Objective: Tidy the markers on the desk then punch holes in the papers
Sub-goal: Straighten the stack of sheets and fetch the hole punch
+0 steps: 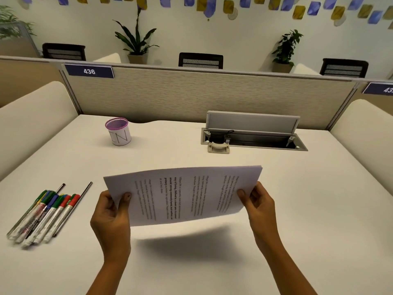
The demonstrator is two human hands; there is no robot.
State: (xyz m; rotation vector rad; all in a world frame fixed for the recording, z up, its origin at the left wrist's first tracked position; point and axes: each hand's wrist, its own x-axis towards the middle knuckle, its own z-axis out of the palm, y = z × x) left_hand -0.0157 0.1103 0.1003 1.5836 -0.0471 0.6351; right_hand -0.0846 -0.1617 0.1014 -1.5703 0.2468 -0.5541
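Note:
A thin stack of printed papers (182,194) is held above the white desk (297,199), casting a shadow below it. My left hand (111,213) grips its left edge, thumb on top. My right hand (258,204) grips its right edge the same way. Several markers (45,213) with green, blue and red caps lie bunched side by side at the desk's left, with two thin dark pens among them. A small beige hole punch (218,147) stands at the far middle of the desk. An empty purple mesh pen cup (118,131) with a white paper label stands at the far left.
An open cable tray (253,137) with a raised grey lid is set into the desk behind the punch. A beige partition (202,92) closes the far edge, and padded cream side panels (32,116) flank the desk.

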